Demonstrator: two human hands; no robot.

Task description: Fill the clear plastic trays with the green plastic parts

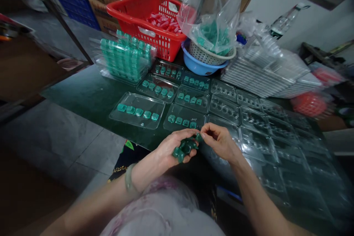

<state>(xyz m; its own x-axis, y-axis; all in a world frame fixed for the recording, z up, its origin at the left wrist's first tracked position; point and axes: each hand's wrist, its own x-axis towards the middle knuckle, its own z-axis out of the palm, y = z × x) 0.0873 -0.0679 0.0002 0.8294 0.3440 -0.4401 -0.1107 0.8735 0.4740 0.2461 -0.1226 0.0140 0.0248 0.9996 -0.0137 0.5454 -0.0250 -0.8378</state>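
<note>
My left hand is cupped around several small translucent green plastic pieces, close to the table's near edge. With thumb and forefinger my right hand pinches one green piece at the rim of that handful. Just beyond my hands lies a clear plastic tray with a row of green pieces set in it. Left of it, another clear tray carries a similar row. Further trays with green rows lie behind these two. To the right, clear trays without green pieces spread over the table.
A stack of filled green trays stands at the back left. Behind it is a red basket of pink pieces. A blue basin holds a grey colander with a bag of green pieces. Nested clear trays lean at the back right.
</note>
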